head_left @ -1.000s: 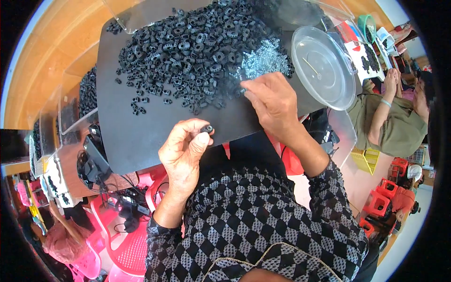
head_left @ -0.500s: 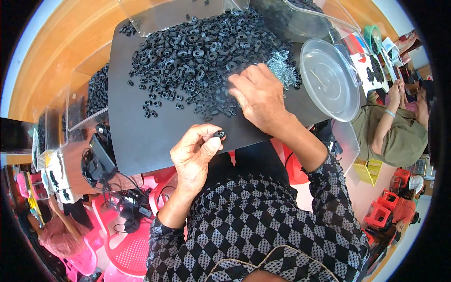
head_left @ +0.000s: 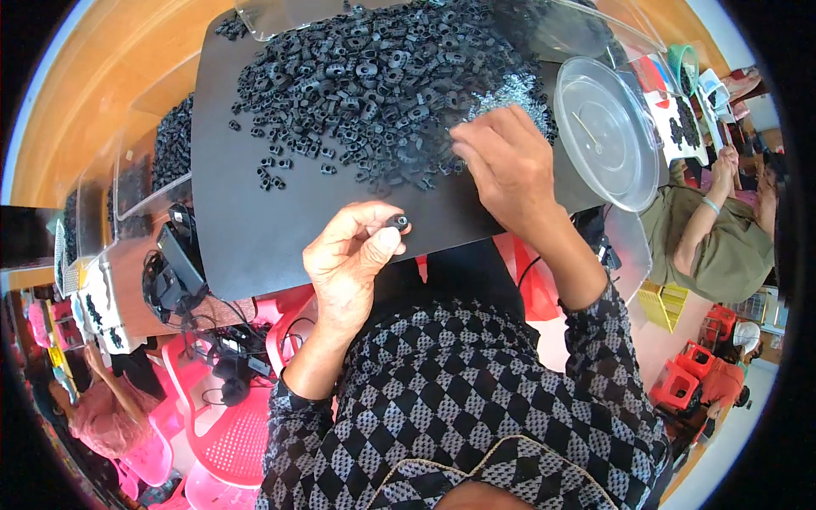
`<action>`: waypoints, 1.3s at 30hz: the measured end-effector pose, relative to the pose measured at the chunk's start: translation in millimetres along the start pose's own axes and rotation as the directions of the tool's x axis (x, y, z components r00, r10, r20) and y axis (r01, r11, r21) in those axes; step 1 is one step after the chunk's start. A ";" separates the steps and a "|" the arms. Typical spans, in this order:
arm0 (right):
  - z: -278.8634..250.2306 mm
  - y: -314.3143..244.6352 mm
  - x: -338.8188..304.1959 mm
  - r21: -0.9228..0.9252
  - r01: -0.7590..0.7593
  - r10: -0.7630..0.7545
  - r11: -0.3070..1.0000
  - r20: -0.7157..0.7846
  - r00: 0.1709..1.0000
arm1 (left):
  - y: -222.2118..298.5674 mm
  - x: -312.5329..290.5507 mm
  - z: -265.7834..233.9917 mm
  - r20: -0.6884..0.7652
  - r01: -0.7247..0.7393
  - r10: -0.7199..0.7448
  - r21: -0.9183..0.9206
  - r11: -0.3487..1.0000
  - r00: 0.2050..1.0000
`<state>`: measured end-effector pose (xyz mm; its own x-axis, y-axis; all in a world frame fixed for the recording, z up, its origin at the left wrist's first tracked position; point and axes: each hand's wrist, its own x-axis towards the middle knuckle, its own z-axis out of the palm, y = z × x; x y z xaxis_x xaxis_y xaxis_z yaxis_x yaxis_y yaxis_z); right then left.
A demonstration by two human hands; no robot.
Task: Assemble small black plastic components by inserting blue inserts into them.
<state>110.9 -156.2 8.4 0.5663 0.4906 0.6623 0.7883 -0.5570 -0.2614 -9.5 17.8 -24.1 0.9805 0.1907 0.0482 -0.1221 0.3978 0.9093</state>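
My left hand (head_left: 347,259) is closed just above the near edge of the dark table (head_left: 242,221). Between its thumb and fingers it grips a small black plastic cord lock piece (head_left: 399,222), its round end with a bright ring facing up. My right hand (head_left: 514,166) hovers at the near side of a small heap of silvery metal springs (head_left: 525,92), thumb and fingers drawn together. Anything in that pinch is too small or blurred to make out. A large loose pile of black cord lock pieces (head_left: 357,102) spreads over the table's far half.
A round clear plastic lid (head_left: 608,136) lies right of the springs with a thin pale stick on it. Clear bins (head_left: 174,144) of black pieces stand left and behind. Cables and a black device (head_left: 178,263) sit at left. A co-worker in olive (head_left: 705,238) is at right.
My right hand has moved right, from the edge of the black pile to the springs. My left hand keeps its hold on the black piece. The whole view has shifted slightly.
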 end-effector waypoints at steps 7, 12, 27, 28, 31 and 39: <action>-0.6 -22.1 -22.1 0.109 -0.042 0.031 0.993 0.102 0.994 | -1.5 -0.9 0.0 -0.032 -0.017 0.017 0.020 1.000 0.999; 9.0 -25.3 -24.2 0.017 -0.018 0.016 1.000 0.163 0.987 | -0.6 -2.0 -0.2 -0.021 -0.009 0.010 0.021 1.000 1.000; 12.7 -31.4 -25.4 -0.057 0.044 -0.033 0.997 0.180 0.983 | -0.6 -1.7 2.4 -0.036 -0.008 0.008 0.006 1.000 0.999; 13.4 -30.3 -26.2 -0.046 0.065 -0.058 0.997 0.142 0.988 | -0.3 -2.2 3.6 -0.050 -0.007 0.009 0.036 0.999 0.999; 9.1 -27.4 -34.9 -0.054 0.071 -0.060 0.996 0.178 0.982 | -4.4 -0.2 11.1 -0.070 -0.064 0.070 0.077 0.995 0.995; 12.7 -41.2 -42.3 0.186 -0.101 0.121 0.977 -0.098 0.988 | -5.0 3.0 15.0 -0.085 -0.100 0.118 0.193 0.976 0.989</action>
<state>57.5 -145.5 -17.7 0.6313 0.3516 0.6913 0.7579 -0.4691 -0.4535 -3.6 2.8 -22.3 0.9426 0.3117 0.1198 -0.1872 0.1963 0.9625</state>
